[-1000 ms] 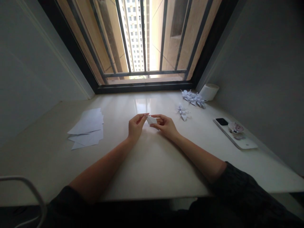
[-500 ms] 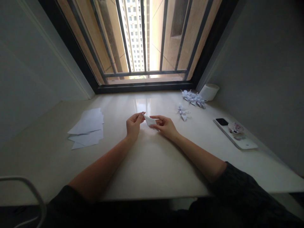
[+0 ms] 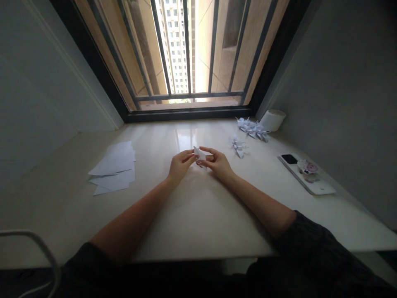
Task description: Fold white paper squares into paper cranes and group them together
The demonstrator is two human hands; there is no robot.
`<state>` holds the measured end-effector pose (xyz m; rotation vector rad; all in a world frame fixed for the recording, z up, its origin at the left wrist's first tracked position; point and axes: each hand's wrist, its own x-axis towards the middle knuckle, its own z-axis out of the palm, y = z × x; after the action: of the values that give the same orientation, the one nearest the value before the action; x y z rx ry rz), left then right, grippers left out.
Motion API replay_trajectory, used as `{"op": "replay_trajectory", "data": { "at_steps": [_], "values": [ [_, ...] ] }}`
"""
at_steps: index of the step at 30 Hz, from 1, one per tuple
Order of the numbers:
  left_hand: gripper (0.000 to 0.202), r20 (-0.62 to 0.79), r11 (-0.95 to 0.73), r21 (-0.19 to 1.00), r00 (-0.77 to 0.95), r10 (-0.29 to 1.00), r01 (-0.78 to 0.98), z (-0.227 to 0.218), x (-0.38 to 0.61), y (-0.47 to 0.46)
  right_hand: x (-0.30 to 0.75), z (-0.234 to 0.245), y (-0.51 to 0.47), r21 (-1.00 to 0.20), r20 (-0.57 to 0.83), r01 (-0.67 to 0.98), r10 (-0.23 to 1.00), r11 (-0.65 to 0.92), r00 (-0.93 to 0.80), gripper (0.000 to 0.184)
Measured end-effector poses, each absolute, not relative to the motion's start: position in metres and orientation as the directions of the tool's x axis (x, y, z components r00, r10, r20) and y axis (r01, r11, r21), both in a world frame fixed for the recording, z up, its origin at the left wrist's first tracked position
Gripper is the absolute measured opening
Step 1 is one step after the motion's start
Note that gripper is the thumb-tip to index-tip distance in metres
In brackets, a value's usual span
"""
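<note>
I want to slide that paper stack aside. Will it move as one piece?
Probably not: the paper stack is loose and fanned, so sheets would likely slip apart. Thin and flat, they probably flop when lifted. The glossy table looks slippery.

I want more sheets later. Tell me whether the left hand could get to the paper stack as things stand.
Probably yes: the left hand shares the folded paper with the right hand, but only bare table separates it from the paper stack.

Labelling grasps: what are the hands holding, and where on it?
Both hands pinch one small folded white paper piece just above the table: left hand at its left edge, right hand at its right and lower side. The exact fold is too small to tell.
</note>
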<state>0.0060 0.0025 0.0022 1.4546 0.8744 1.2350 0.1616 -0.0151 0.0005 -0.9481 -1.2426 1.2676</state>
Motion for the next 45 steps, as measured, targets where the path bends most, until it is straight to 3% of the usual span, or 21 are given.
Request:
{"op": "replay_trajectory", "data": {
  "at_steps": [12,19,31,45],
  "values": [
    [0.029,0.202,-0.196,0.979,0.136,0.970,-0.060,0.0034,0.0044,0.0011,0.1596,0.0029,-0.0168,-0.984,0.158,-0.102,0.975,0.143,-0.154,0.073],
    [0.028,0.253,-0.265,0.963,0.170,0.952,0.046,0.0076,0.0033,-0.0016,0.1595,0.0005,-0.0169,-0.986,0.162,-0.078,0.972,0.151,-0.170,0.072],
    [0.029,0.110,-0.091,0.985,0.124,0.986,-0.145,0.0072,0.0058,-0.0007,0.1595,0.0006,-0.0177,-0.974,0.224,-0.003,0.954,0.228,-0.198,0.068],
    [0.028,0.075,-0.058,0.959,0.052,0.996,-0.277,0.0066,0.0067,0.0030,0.1571,-0.0019,-0.0186,-0.957,0.287,-0.016,0.938,0.289,-0.192,0.062]
  ]
}}
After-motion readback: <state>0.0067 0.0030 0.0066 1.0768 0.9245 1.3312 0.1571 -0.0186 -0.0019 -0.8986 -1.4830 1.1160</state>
